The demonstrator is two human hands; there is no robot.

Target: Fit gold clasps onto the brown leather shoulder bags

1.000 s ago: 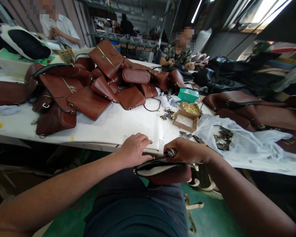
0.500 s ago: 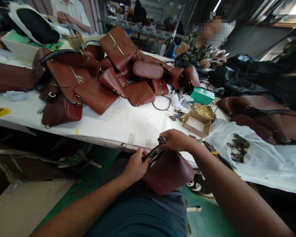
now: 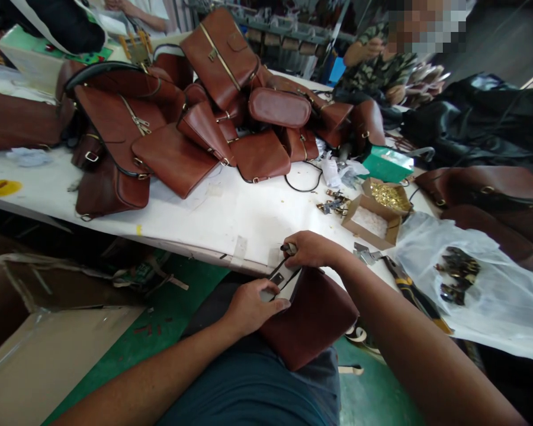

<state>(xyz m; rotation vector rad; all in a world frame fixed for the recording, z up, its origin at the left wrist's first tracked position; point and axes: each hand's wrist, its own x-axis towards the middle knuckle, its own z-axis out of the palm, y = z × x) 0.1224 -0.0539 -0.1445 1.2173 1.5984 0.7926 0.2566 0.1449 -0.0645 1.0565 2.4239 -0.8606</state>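
The brown bag [image 3: 311, 319] has swung since a second ago from nearly edge-on to broadside, over the lap just below the table edge [image 3: 195, 247]; the left hand [image 3: 252, 306] has come to its mouth, fingers and thumb pinching there, while the right hand [image 3: 308, 248] grasps the mouth's upper end with a small grey item too unclear to name. From the bag, bare tabletop [image 3: 244, 219] opens toward 11 o'clock, up to piled bags [image 3: 177, 160]. A cardboard tray [image 3: 363, 233] at 1 o'clock, then pliers [image 3: 420, 296] and a plastic bag [image 3: 506, 296] near 3, crowd that side.
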